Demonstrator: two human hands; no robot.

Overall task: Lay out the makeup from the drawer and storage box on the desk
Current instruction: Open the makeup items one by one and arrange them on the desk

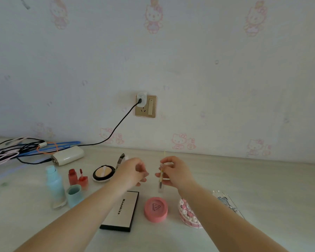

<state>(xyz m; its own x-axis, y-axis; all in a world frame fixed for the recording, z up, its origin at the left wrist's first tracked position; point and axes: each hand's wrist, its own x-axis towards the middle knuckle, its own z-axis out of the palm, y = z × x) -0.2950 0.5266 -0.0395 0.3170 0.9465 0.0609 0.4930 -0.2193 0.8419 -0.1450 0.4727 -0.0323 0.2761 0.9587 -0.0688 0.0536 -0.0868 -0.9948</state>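
Observation:
My right hand holds a thin makeup brush upright above the desk, in a clear sleeve. My left hand hovers just left of it, fingers curled, apparently holding nothing. Laid out on the desk are a teal bottle with its teal cap beside it, an open red lip gloss, an open round powder compact, a white Mooekiss palette, a round pink compact and a pink decorated round box.
A white power bank and a tangle of cables lie at the back left; one black cable runs up to a wall socket. A clear patterned pouch lies at the right. The wall stands close behind the desk.

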